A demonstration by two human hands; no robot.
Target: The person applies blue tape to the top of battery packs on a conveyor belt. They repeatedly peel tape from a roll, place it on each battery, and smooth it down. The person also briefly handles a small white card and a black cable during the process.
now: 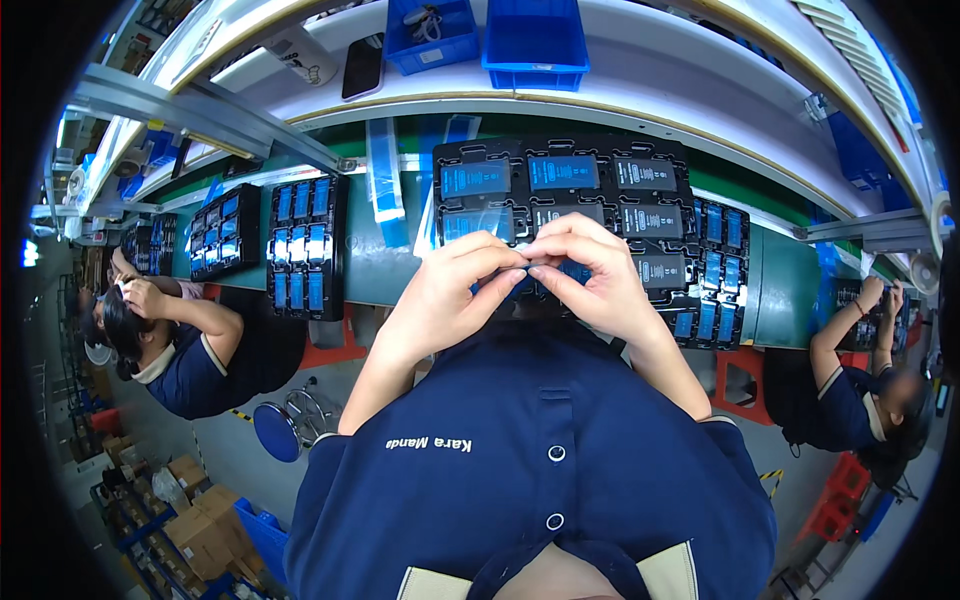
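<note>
Over the near edge of a black plastic tray (438, 165), my two hands meet fingertip to fingertip. My left hand (462, 290) is closed in a pinch, and so is my right hand (592, 275). Whatever lies between the fingertips is mostly hidden and too small to name. The tray holds flat rectangular batteries in rows. Some carry a blue film, like the battery (563, 173) in the far row; others, like the battery (648, 175) at the far right, are bare dark grey. My hands cover part of the tray's near rows.
Clear film strips (384, 185) hang at the bench's back edge. More battery trays stand left (305, 245) and right (712, 270). The shelf above holds blue bins (535, 45) and a phone (363, 68). Co-workers sit at left (190, 350) and right (850, 390); a round stool (278, 432) stands behind.
</note>
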